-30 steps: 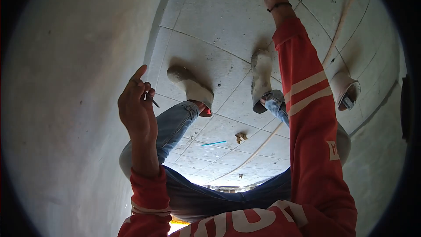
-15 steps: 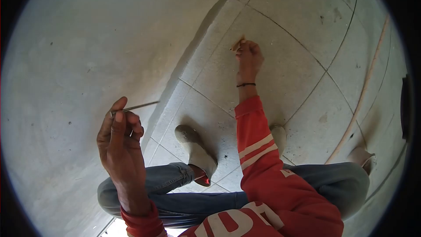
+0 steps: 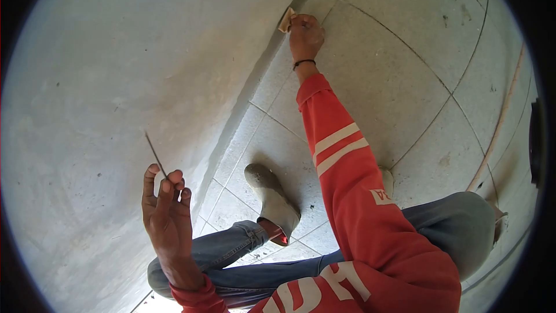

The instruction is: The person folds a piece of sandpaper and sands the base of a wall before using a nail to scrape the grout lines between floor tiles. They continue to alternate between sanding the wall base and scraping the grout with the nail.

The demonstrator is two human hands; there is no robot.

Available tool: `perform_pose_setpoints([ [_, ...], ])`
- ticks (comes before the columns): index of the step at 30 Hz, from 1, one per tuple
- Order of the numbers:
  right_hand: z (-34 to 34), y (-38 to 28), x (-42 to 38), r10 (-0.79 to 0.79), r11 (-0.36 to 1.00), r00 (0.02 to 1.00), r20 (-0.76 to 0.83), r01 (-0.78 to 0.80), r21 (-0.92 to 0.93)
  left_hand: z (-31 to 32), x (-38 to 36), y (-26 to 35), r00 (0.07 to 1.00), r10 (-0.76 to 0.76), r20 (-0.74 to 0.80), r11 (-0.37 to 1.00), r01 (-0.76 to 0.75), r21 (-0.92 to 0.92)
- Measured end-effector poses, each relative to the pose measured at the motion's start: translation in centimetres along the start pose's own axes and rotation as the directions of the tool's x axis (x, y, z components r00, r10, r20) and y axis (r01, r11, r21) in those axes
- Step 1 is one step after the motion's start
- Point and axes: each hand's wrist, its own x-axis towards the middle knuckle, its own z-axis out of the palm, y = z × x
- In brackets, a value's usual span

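Between the thumb and fingers of my left hand (image 3: pixel 168 214) is a thin dark rod (image 3: pixel 155 153), tilted up and to the left in front of the pale wall. My right hand (image 3: pixel 307 36) reaches far forward and pinches a small tan piece (image 3: pixel 286 20), which looks like folded paper or a flat scrap. That piece is at the grey strip (image 3: pixel 255 75) where the wall meets the tiled floor; whether it touches the strip I cannot tell.
Pale tiles (image 3: pixel 382 81) with dark joints cover the floor. A long brownish hose or cable (image 3: pixel 499 124) curves along the right side. My boot (image 3: pixel 272 197) stands below the strip, and a dark object (image 3: pixel 536 142) is at the far right edge.
My right hand has moved forward and left with the tan piece, from over the tiles to the wall's foot. My left hand is lower, and its rod has swung from pointing right to pointing up-left.
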Motion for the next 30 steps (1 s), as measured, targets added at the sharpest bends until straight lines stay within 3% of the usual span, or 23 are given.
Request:
perform_pose_setpoints([
  [3, 1.0, -1.1, -2.7, -0.033, 0.999, 0.998, -0.051, 0.032, -0.01, -0.9, -1.3, 1.9, 0.986, -0.137, 0.091, 0.983, 0.146, -0.109],
  [5, 1.4, 0.8, -6.0, -0.13, 0.983, 0.989, -0.069, 0.12, -0.136, -1.3, -2.5, 3.7, 0.986, -0.123, 0.115, 0.989, 0.132, -0.07],
  [7, 1.1, 2.7, -11.5, -0.156, 0.985, 0.986, -0.051, 0.152, -0.076, -1.9, -2.6, 5.4, 0.983, -0.124, 0.138, 0.992, 0.125, 0.0],
  [10, -0.3, 2.7, -15.8, 0.067, 0.997, 0.994, 0.088, -0.062, -0.053, -1.9, -1.9, 6.3, 0.986, -0.13, 0.107, 0.987, 0.119, 0.108],
  [11, -0.3, 2.3, -14.9, 0.075, 0.996, 0.993, 0.091, -0.07, -0.055, -1.9, -1.7, 5.9, 0.984, -0.13, 0.118, 0.987, 0.118, 0.105],
  [13, -0.2, 1.4, -10.6, -0.117, 0.993, 0.993, 0.004, 0.117, -0.009, -2.8, -2.0, 4.6, 0.989, -0.123, 0.085, 0.987, 0.112, 0.116],
  [15, 0.1, -1.2, -6.4, -0.056, 0.995, 0.998, 0.02, 0.054, 0.086, -3.7, -2.4, 3.0, 0.992, -0.12, 0.031, 0.977, 0.113, 0.18],
  [19, 0.5, 1.4, -12.8, -0.139, 0.984, 0.99, -0.013, 0.136, -0.118, -4.6, -2.0, 0.4, 0.982, -0.144, -0.121, 0.959, 0.168, 0.228],
  [20, 0.0, 1.2, -15.9, -0.018, 0.995, 0.997, 0.074, 0.025, -0.094, -4.9, -1.6, 0.2, 0.98, -0.15, -0.135, 0.962, 0.176, 0.21],
  [21, -0.1, 2.9, -18.5, 0.008, 0.995, 0.993, 0.12, 0.003, -0.095, -4.5, -1.5, 0.1, 0.979, -0.147, -0.139, 0.961, 0.175, 0.215],
  [24, -0.3, 3.2, -18.4, -0.05, 0.998, 0.991, 0.123, 0.056, -0.042, -3.3, -1.7, -0.7, 0.976, -0.18, -0.124, 0.941, 0.207, 0.267],
  [27, 0.1, -0.1, -11.7, -0.076, 0.994, 0.997, 0.026, 0.074, 0.079, -4.2, -2.2, -2.4, 0.969, -0.225, -0.106, 0.92, 0.247, 0.305],
  [30, 0.6, 0.0, -11.0, -0.166, 0.986, 0.986, 0.004, 0.166, -0.014, -5.3, -2.7, -3.2, 0.935, -0.298, -0.19, 0.896, 0.343, 0.282],
])
